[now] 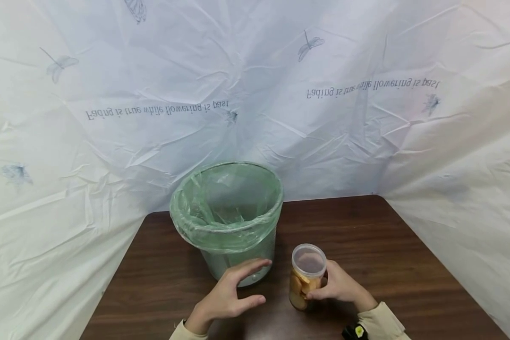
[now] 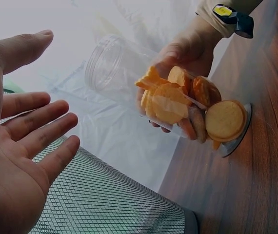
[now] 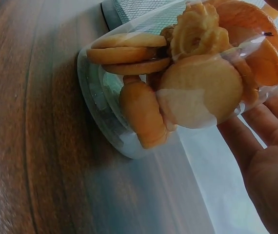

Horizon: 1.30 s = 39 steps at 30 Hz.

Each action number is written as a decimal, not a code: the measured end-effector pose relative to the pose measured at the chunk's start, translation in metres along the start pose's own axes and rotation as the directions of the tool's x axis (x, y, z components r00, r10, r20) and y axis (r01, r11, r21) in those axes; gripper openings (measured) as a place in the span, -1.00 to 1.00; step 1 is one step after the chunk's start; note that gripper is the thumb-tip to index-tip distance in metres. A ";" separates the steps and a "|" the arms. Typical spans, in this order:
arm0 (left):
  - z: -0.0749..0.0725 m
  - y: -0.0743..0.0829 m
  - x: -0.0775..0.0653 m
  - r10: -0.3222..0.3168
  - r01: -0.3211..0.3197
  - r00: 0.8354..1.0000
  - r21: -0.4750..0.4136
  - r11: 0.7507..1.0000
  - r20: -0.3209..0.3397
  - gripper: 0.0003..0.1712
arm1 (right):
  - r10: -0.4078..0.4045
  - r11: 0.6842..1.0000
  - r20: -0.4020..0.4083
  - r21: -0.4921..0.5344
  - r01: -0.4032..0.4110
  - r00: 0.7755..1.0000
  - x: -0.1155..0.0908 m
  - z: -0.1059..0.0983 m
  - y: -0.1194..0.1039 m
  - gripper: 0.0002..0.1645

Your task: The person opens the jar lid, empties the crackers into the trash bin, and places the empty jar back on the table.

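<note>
Right hand [image 1: 343,286] grips a jar [image 1: 304,279] of cookies [image 3: 200,90] beside the bin [image 1: 261,244], where a loose hold could tip the jar; the left hand [image 1: 226,296], outstretched, holds nothing.

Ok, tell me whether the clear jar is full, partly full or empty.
Partly full: cookies show through the lower part of the jar, while its top part is empty.
</note>
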<state>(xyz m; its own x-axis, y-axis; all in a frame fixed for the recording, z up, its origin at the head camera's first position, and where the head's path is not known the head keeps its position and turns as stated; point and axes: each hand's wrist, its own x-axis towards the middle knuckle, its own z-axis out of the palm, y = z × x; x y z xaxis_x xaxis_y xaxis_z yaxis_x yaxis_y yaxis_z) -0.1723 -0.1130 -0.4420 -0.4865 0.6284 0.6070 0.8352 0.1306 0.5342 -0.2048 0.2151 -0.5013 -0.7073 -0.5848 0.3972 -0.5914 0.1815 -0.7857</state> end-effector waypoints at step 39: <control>0.005 0.001 0.008 -0.008 0.008 1.000 -0.032 0.999 0.013 -0.20 | 0.013 0.999 0.001 0.037 -0.013 1.000 -0.001 0.000 0.000 -0.16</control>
<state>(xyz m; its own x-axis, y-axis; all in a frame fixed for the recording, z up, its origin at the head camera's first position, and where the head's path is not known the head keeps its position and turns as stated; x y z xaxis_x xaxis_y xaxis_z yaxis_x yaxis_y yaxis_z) -0.1742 -0.1036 -0.4394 -0.4896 0.6375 0.5948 0.8224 0.1111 0.5579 -0.2039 0.2161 -0.5017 -0.7145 -0.5830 0.3867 -0.5675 0.1596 -0.8078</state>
